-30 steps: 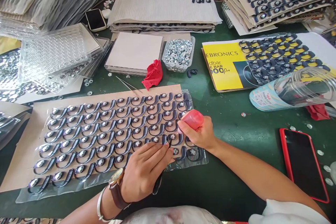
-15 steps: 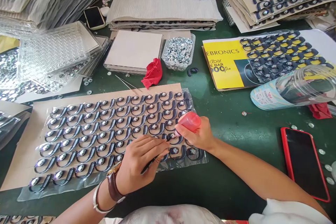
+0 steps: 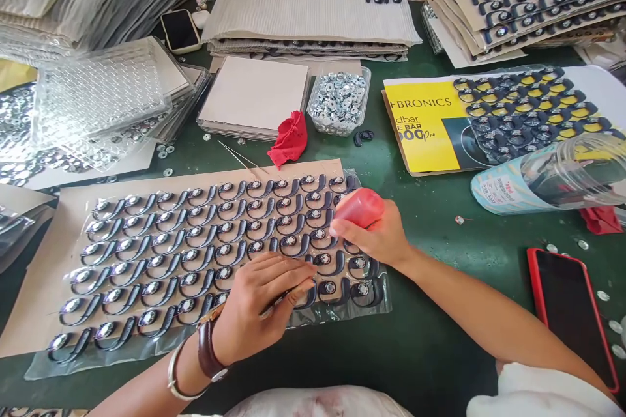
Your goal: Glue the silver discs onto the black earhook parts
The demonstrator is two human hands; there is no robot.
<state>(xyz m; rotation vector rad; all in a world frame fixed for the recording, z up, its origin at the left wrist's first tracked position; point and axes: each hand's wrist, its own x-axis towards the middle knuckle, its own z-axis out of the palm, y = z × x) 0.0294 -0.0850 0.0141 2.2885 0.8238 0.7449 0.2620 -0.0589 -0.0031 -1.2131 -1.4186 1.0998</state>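
Observation:
A clear plastic tray on brown cardboard lies before me, filled with rows of black hook-shaped parts, each with a shiny metal disc. My left hand, with a brown watch on its wrist, rests on the tray's near right part and pinches a thin dark stick. My right hand grips a small red squeeze bottle, its tip pointing down at the parts near the tray's right end.
A tub of metal washers, a red rag and tweezers lie behind the tray. A red-cased phone and a clear jar are at right. More loaded trays and stacked sheets ring the green table. Another person sits opposite.
My left hand drew back to the left and lowered the stick, which had pointed up at a part. My right hand and the red bottle stayed over the tray's right end.

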